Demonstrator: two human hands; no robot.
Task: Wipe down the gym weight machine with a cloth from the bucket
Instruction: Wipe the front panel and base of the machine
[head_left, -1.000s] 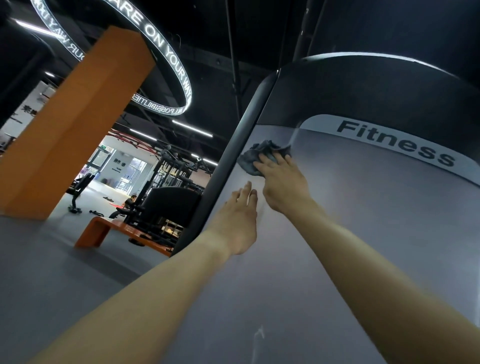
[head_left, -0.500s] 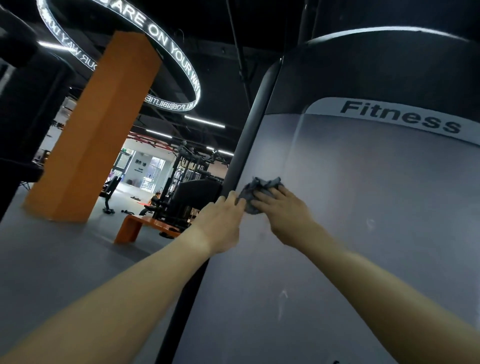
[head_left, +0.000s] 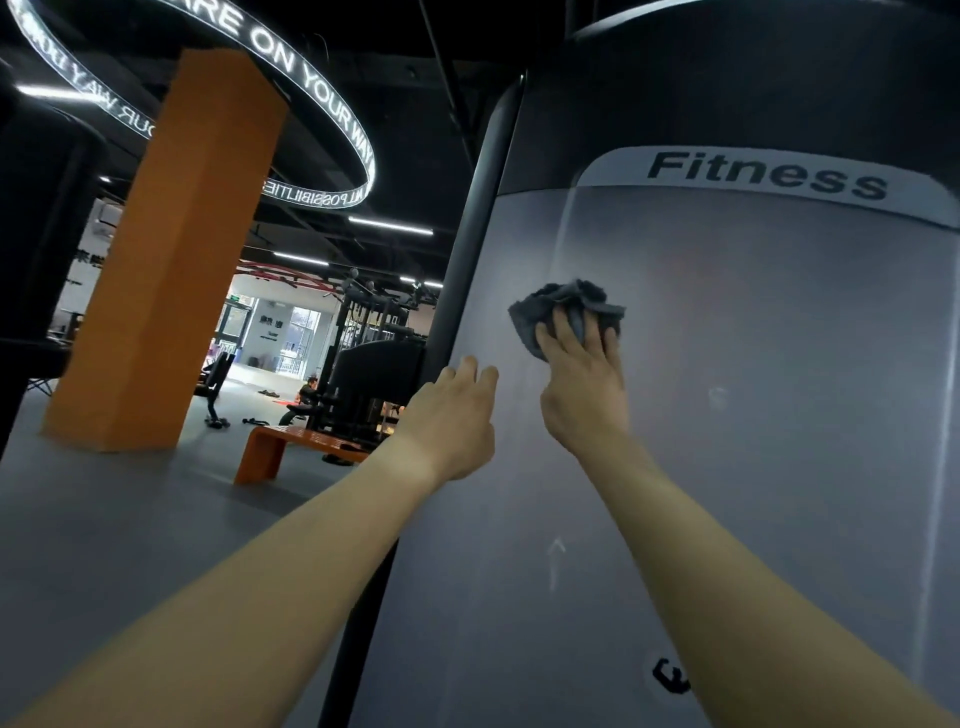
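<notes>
Cloth (head_left: 569, 299) slid rightward, pressed under straight right fingers (head_left: 563, 326); left fingers (head_left: 467, 368) lie relaxed.

A tall gym weight machine (head_left: 753, 467) is seen close up, tilted by the wide lens. Its front is covered by a smooth, matte grey panel, edged on the left by a rounded black post and capped above by a dark section. A paler band printed "Fitness" is set across the top of the panel. Faint pale smudges are visible on the grey surface. A crumpled dark grey cloth (head_left: 566, 306) is pressed against the upper panel under the fingers of the right hand (head_left: 582, 395).
</notes>
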